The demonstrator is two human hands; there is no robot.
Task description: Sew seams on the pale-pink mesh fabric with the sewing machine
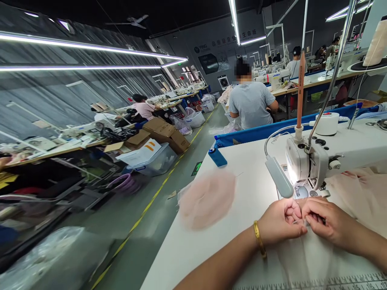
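My left hand (pixel 279 221), with a gold bangle on the wrist, is closed in a pinch on sheer pale pink fabric (pixel 305 249) just in front of the sewing machine (pixel 329 155). My right hand (pixel 325 219) meets it fingertip to fingertip and pinches the same fabric. Both hands rest on the white table (pixel 242 189), close below the machine's lit needle area (pixel 298 189). More of the pink fabric (pixel 363 193) lies under the machine arm to the right.
A round pile of pink fabric pieces (pixel 207 199) lies left of my hands. A blue divider (pixel 263 131) edges the table's far side. A person in a grey shirt (pixel 250 100) sits beyond it. Boxes (pixel 165 135) and bins line the aisle at left.
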